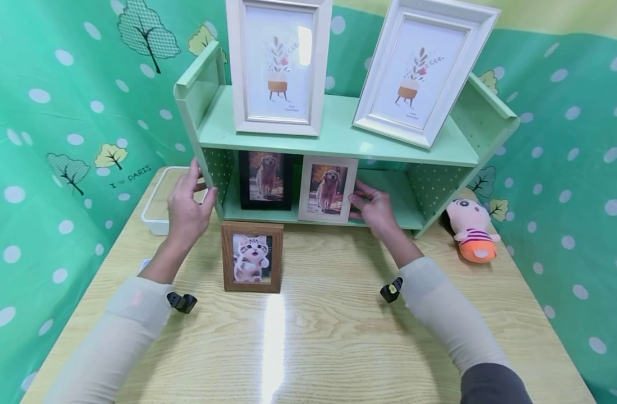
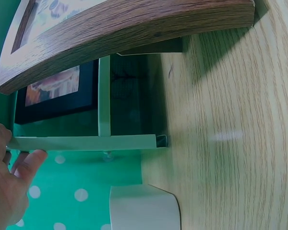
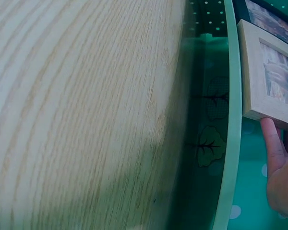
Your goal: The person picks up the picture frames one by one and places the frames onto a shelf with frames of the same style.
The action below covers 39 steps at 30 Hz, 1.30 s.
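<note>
My left hand (image 1: 189,210) lies against the outer left side panel of a pale green two-tier shelf (image 1: 288,145), thumb at its front edge. In the left wrist view, the fingertips (image 2: 31,165) touch that panel. My right hand (image 1: 376,210) pinches the right edge of a cream picture frame (image 1: 303,193) with a dog photo, standing on the lower tier. One finger (image 3: 271,139) meets the frame's side edge in the right wrist view. Beside it stands a black picture frame (image 1: 245,185) with a similar dog photo. A brown wooden frame (image 1: 252,288) with a kitten picture stands on the table before the shelf.
Two white frames, one upright (image 1: 240,67) and one angled (image 1: 389,124), stand on the upper tier. A white container (image 1: 159,227) is left of the shelf, a plush doll (image 1: 475,235) right. Dotted green cloth (image 1: 571,185) surrounds the wooden table (image 1: 328,336).
</note>
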### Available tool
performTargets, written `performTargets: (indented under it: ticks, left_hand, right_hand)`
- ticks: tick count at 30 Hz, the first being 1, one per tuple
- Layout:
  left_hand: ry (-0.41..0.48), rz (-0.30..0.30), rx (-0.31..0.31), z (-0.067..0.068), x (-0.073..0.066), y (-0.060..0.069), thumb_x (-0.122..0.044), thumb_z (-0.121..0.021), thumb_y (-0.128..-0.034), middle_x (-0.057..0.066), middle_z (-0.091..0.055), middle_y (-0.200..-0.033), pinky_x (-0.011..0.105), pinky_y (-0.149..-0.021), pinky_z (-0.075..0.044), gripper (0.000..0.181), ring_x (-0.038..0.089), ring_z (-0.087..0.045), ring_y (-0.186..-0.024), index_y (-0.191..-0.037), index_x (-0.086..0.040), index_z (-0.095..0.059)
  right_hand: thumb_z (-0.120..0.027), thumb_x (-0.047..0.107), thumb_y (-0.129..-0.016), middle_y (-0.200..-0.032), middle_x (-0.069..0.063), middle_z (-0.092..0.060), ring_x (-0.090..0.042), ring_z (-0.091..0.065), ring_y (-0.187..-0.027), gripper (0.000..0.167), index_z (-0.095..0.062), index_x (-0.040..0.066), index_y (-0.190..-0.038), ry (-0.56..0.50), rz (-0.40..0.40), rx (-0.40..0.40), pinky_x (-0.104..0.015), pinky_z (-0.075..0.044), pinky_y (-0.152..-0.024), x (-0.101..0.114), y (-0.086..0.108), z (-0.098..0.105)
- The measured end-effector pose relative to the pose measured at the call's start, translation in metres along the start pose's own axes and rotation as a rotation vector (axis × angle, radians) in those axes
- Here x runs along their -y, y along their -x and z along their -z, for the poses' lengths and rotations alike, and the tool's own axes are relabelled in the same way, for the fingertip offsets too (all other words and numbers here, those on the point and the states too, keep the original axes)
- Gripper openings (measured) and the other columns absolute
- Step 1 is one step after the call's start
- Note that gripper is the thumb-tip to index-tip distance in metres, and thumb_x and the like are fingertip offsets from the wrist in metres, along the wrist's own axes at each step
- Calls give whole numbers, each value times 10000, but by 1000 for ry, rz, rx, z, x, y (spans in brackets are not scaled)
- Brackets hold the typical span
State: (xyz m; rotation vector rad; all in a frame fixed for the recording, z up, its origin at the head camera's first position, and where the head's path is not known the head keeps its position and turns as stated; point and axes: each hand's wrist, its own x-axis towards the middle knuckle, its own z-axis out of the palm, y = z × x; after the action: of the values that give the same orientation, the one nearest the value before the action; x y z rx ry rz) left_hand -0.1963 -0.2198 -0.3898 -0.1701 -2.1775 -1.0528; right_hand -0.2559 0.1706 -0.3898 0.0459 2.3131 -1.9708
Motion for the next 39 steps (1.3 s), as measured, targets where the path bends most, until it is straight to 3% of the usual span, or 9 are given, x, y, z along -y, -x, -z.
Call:
performTargets:
  ticks: [24, 33, 39]
  left_hand:
    - [5, -4, 2, 0, -1, -1, -22, -666, -947, 257, -645, -1268, 542, -959, -602, 677, 431, -712, -1038, -1566, -98, -404]
    - [13, 5, 4, -1, -1, 0, -19, -665, -945, 250, -643, -1276, 541, -967, -598, 676, 428, -711, -1044, -1564, -100, -407]
    - [11, 1, 3, 0, -1, 0, -19, -664, -945, 252, -644, -1268, 539, -955, -603, 676, 429, -712, -1041, -1565, -104, -408]
  right_hand:
    - [-594, 58, -1013, -1338, -169, -564, -294, -676, -1126, 534, -488, 209, -1514, 15, 0, -8, -302, -664, -811, 1, -1, -1]
    - [-635, 82, -993, -1203, -51, -606, -124, -692, -967, 518, -535, 218, -1483, 10, 13, -14, -321, -665, -819, 1, 0, 1]
    - [-685, 160, -975, -1274, -93, -631, -96, -715, -940, 505, -566, 214, -1463, 28, 46, -27, -327, -660, -844, 2, 3, 2]
